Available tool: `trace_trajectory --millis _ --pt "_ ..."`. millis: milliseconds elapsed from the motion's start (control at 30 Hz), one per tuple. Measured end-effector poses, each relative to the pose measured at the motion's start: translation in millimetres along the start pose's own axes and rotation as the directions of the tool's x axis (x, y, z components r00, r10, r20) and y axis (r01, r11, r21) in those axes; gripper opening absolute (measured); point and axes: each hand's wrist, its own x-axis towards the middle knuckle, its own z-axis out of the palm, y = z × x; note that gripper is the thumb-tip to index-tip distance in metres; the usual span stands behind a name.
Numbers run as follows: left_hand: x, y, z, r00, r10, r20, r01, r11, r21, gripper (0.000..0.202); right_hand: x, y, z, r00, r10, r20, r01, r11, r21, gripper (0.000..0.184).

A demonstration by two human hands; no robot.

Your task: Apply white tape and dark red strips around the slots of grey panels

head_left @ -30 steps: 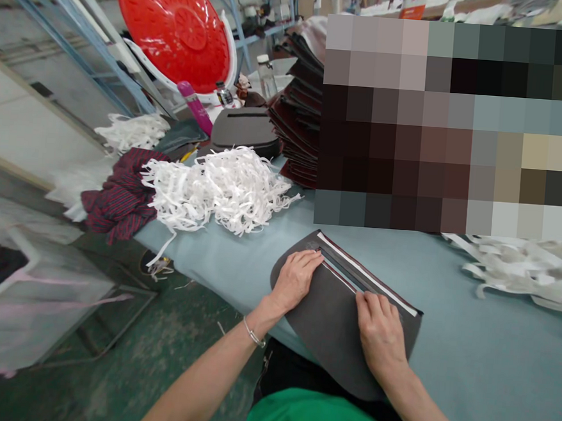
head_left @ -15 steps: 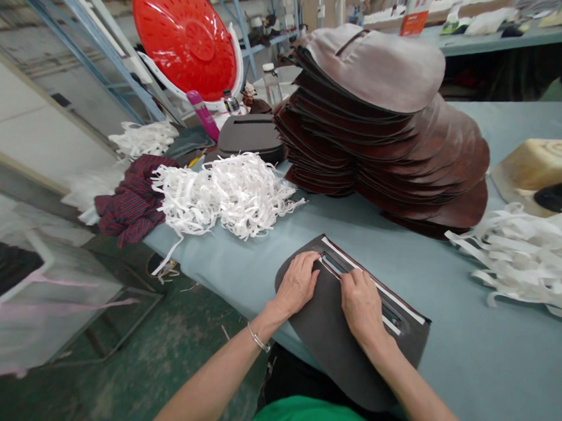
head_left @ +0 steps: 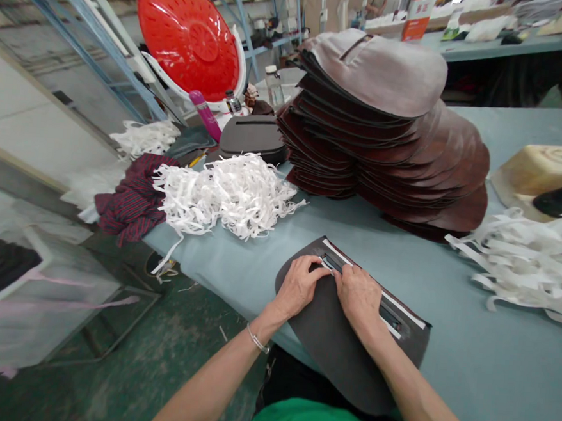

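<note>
A rounded dark grey leather panel (head_left: 334, 336) lies on the table's front edge, its curved lower end hanging toward my body. Near its straight side is a long narrow slot (head_left: 391, 314), bordered by white tape strips (head_left: 405, 308). At the slot's left end, my left hand (head_left: 299, 283) is closed, thumb and forefinger meeting at the near-side tape. Just right of it, my right hand (head_left: 359, 298) has its fingers curled over the same slot edge, with the thumb tip close to the left thumb. Both hands cover part of the slot and the near strip.
Behind the panel rises a tall stack of brown leather panels (head_left: 386, 141). A heap of white strips (head_left: 234, 194) lies to the left, more white strips (head_left: 537, 260) to the right. A yellowish block (head_left: 544, 168) and a red basket (head_left: 192, 37) stand farther back.
My left thumb has moved right to the slot edge, toward the right thumb. My right hand has shifted slightly left, closing the gap between the hands. The panel stays in place.
</note>
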Motion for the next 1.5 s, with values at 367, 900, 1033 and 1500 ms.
trace_trajectory --millis 367,900,1033,1500 --pt "3.5 7.8 1.7 0.985 -0.167 -0.031 0.170 0.979 0.114 0.033 -8.0 -0.4 11.1 0.984 -0.126 -0.127 0.139 0.985 0.099 0.019" --pt "-8.2 27.8 9.0 0.923 -0.348 -0.164 0.354 0.935 0.007 0.032 -5.5 -10.5 -4.0 0.978 -0.205 -0.045 0.208 0.977 0.056 0.017" --pt "-17.7 43.6 10.5 0.908 -0.384 -0.167 0.386 0.922 -0.022 0.033 -3.5 -15.8 -4.6 0.972 -0.233 -0.015 0.233 0.970 0.069 0.016" --pt "-11.6 41.8 3.3 0.864 -0.492 -0.111 0.426 0.829 -0.362 0.018 -10.3 47.5 -4.8 0.976 0.201 -0.085 -0.094 0.738 0.668 0.016"
